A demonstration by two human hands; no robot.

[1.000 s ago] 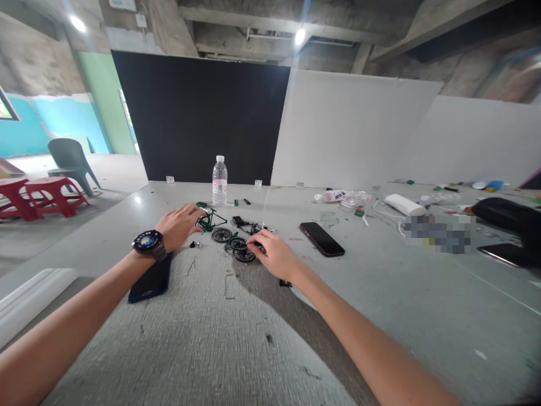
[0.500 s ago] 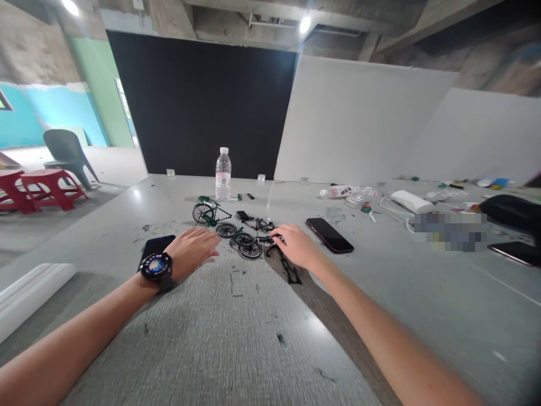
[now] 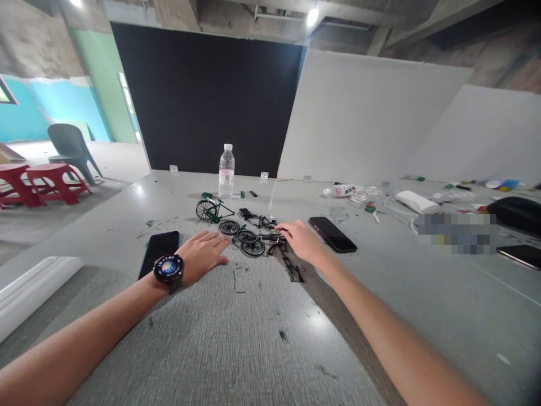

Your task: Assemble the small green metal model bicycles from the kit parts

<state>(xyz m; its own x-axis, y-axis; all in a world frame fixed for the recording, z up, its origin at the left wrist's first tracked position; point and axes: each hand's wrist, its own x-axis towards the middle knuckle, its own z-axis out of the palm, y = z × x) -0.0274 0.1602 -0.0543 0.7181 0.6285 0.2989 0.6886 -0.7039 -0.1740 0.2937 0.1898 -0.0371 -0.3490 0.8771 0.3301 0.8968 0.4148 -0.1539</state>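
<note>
My left hand [image 3: 205,254], below a wristwatch [image 3: 169,269], lies flat with fingers stretched out, beside small model bicycle parts. My right hand [image 3: 301,241] hovers at the right end of these parts, thumb and forefinger close together; whatever is between them is too small to make out. A green model bicycle frame [image 3: 222,214] with one wheel [image 3: 207,210] attached lies at the back left. Loose spoked wheels [image 3: 252,247] lie between my hands. Dark frame pieces [image 3: 262,221] lie behind them, and a black flat part [image 3: 295,273] is under my right wrist.
Behind the parts stands a water bottle [image 3: 227,177]. One phone [image 3: 159,252] lies by my left wrist, another [image 3: 333,234] right of my right hand. Farther right are a lying bottle [image 3: 340,192], a white device [image 3: 417,202] with cable and a black case [image 3: 518,213].
The view has shifted slightly, moving the scene a little to the right. My left hand has slid a little right, closer to the wheels. The right thumb and forefinger are closer together.
</note>
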